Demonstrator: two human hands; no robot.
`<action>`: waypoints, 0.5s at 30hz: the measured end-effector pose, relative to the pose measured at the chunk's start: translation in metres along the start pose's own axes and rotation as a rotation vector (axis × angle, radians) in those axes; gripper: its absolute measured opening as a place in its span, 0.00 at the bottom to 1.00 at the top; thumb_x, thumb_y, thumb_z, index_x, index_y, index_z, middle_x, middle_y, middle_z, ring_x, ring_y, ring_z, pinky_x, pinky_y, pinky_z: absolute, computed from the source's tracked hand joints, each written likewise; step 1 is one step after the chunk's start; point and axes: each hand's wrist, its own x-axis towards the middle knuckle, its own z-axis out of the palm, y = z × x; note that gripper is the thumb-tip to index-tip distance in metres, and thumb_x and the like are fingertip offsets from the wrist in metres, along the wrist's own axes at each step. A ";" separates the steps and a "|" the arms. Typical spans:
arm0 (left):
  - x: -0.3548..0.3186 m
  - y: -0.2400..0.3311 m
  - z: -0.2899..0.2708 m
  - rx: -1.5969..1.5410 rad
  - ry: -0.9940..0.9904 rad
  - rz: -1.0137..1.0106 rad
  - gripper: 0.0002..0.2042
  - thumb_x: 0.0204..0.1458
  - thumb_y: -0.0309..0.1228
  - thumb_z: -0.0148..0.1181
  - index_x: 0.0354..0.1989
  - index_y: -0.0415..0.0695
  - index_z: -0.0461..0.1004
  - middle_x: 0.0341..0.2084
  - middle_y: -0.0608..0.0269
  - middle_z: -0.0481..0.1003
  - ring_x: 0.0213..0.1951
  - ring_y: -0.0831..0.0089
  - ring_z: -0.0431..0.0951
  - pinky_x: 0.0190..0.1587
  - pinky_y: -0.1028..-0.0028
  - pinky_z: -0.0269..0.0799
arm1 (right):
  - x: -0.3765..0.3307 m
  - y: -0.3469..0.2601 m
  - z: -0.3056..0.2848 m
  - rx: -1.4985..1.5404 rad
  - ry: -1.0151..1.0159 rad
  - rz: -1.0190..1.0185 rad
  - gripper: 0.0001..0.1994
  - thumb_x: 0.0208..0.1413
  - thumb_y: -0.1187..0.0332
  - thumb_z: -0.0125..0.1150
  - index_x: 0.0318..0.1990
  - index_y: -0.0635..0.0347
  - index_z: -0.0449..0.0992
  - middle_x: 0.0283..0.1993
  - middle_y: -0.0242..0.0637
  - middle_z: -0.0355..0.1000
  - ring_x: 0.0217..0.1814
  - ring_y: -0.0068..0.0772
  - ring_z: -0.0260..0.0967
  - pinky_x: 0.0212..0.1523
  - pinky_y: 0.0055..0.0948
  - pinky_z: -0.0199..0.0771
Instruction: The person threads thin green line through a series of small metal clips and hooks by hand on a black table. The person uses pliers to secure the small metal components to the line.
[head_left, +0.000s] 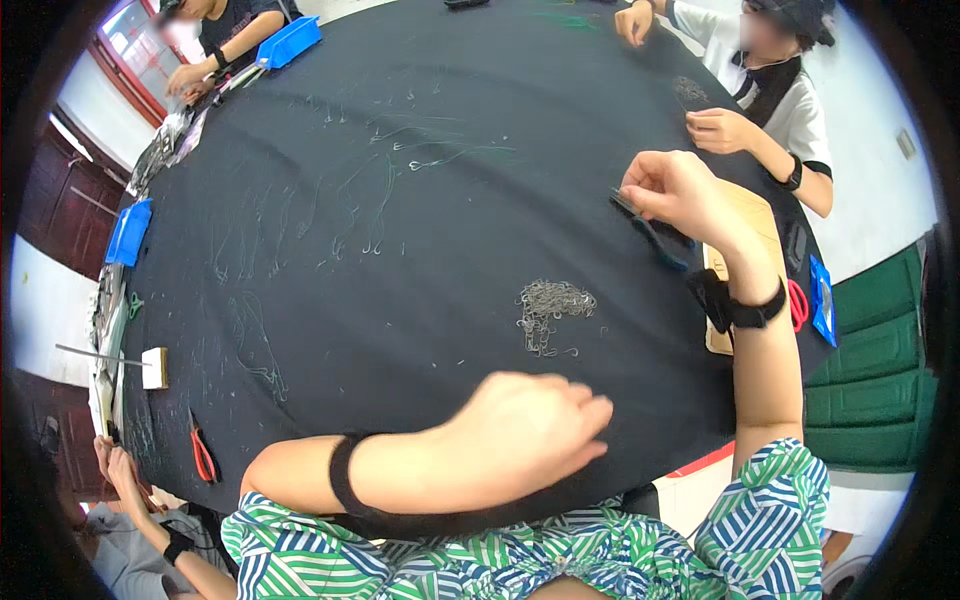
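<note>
1. At six o'clock, leaning toward five, the left hand [530,430] hangs over the black tablecloth [460,240], blurred, fingers loosely curled and close together; whether anything sits inside them I cannot tell
2. Toward two o'clock, the right hand [678,195] has thumb and forefinger drawn narrow, right over a blue-handled pliers-like tool [658,243]; whether the fingers grip it I cannot tell
3. Just off centre toward three o'clock, a tangled pile of fish hooks [555,303] lies on the cloth, between the two hands
4. From nine round to eleven o'clock, separate hooks with thin green lines [412,166] are spread out
5. Between two and three o'clock, a wooden board [755,212] lies partly under the right forearm; red-handled scissors [798,305] and a blue packet [823,300] are beyond it
6. Around eight o'clock, red-handled pliers [203,458] lie near a pale block [154,368] with a rod
7. Near two o'clock, a co-worker's hand [722,131] is raised beside the table edge
</note>
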 end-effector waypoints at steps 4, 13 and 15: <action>0.005 -0.017 -0.044 0.007 0.374 -0.057 0.06 0.51 0.30 0.66 0.35 0.43 0.77 0.28 0.62 0.77 0.26 0.69 0.78 0.28 0.71 0.73 | -0.026 -0.053 -0.017 0.576 -0.204 0.011 0.08 0.57 0.69 0.64 0.36 0.67 0.76 0.29 0.34 0.75 0.30 0.23 0.72 0.35 0.23 0.75; 0.010 -0.042 -0.063 -0.413 0.473 -0.134 0.10 0.65 0.29 0.51 0.46 0.37 0.76 0.34 0.67 0.78 0.38 0.82 0.75 0.41 0.79 0.71 | -0.042 -0.082 -0.012 0.821 -0.425 -0.082 0.08 0.58 0.68 0.65 0.37 0.65 0.77 0.30 0.30 0.75 0.30 0.16 0.71 0.32 0.17 0.71; 0.009 -0.046 -0.056 -0.571 0.438 -0.147 0.09 0.64 0.30 0.54 0.45 0.37 0.76 0.32 0.66 0.77 0.37 0.80 0.76 0.42 0.76 0.72 | -0.041 -0.085 -0.010 0.802 -0.427 -0.091 0.08 0.58 0.68 0.65 0.36 0.65 0.77 0.30 0.29 0.75 0.29 0.16 0.70 0.31 0.17 0.71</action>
